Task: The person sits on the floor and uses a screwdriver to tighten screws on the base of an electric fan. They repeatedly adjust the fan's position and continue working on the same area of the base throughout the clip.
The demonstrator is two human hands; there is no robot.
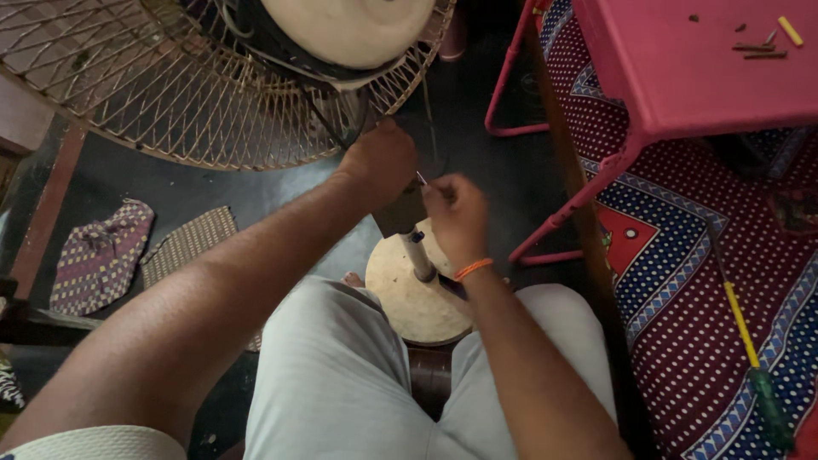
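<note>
The fan (256,77) lies tipped over in the upper left and centre of the frame, its wire cage (170,102) spread toward the top left and its round base (413,298) near the middle, just above the person's knees. Its long axis is the pole (417,255), which runs from the base up toward the motor housing (349,30) at the top centre, so the head points to the top of the frame and the base faces the person.

By its look it is a heavy, awkward thing: the base and motor are weighty and stiff, while the thin cage wires would likely bend if gripped hard. The pole or the neck under the motor seems the safest place to take hold.

The left hand (379,162) is curled shut around the dark neck piece just below the cage. The right hand (456,217), with an orange band at the wrist, has its fingers pinched together on a thin metal tool (421,178) whose tip points at that neck; what kind of tool it is cannot be told.

To the right stand a pink table (682,68) and a patterned mat (682,281) with a screwdriver (754,358) lying on it.
</note>
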